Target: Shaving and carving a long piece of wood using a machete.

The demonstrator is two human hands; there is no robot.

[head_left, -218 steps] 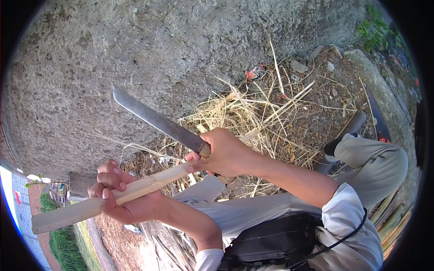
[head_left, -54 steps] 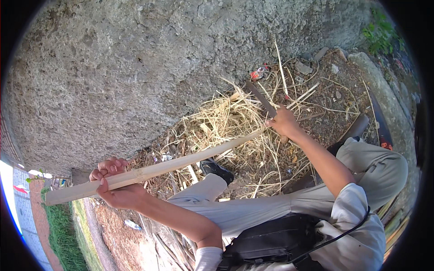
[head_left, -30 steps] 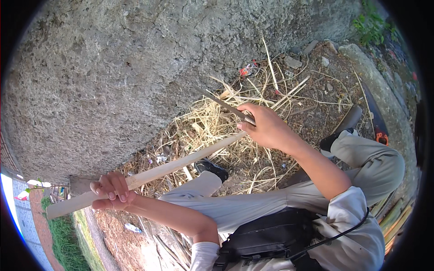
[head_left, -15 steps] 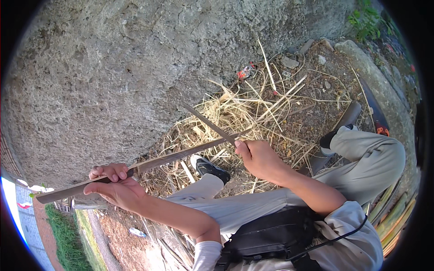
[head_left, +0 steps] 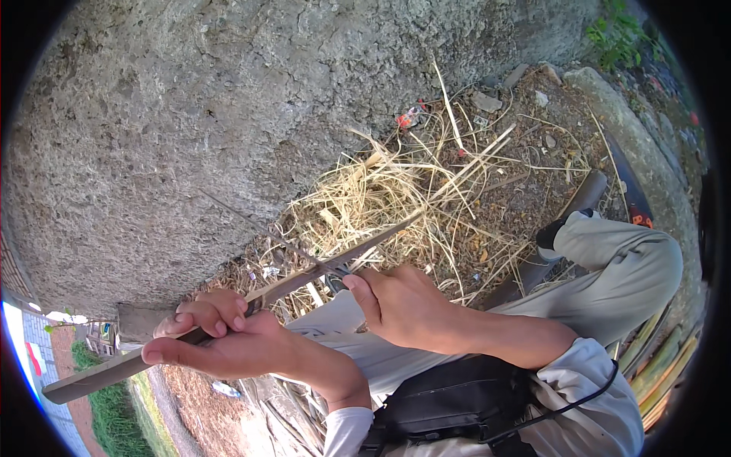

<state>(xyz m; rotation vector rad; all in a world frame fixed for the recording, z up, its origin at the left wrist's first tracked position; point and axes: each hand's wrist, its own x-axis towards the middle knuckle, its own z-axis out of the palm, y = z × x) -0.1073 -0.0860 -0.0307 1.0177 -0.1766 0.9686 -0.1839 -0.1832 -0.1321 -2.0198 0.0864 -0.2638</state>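
Observation:
My left hand [head_left: 228, 331] holds a long, flat brown strip [head_left: 91, 381] that looks like wood or bamboo. The fingers curl over its upper side and the thumb lies along its near side. The strip slants up to the right, its far end over a heap of pale shavings [head_left: 365, 190]. In my right hand [head_left: 403, 308] is a thin, dark knife-like blade [head_left: 259, 228], closed in by the fingers, its handle hidden. The blade crosses the strip close to my right knuckles and points up-left, seen nearly edge-on. Whether it touches the strip I cannot tell.
A rough grey stone wall [head_left: 175, 152] rises just beyond the strip. At the right lie a saw [head_left: 632, 183] with an orange-marked handle and a dark pole [head_left: 582, 198]. Bamboo lengths [head_left: 662, 369] are at the lower right. A black bag [head_left: 457, 404] rests at my waist.
My right hand has moved left and down, carrying the blade along the strip and turning it nearly edge-on. My left hand has shifted slightly right and down with the strip.

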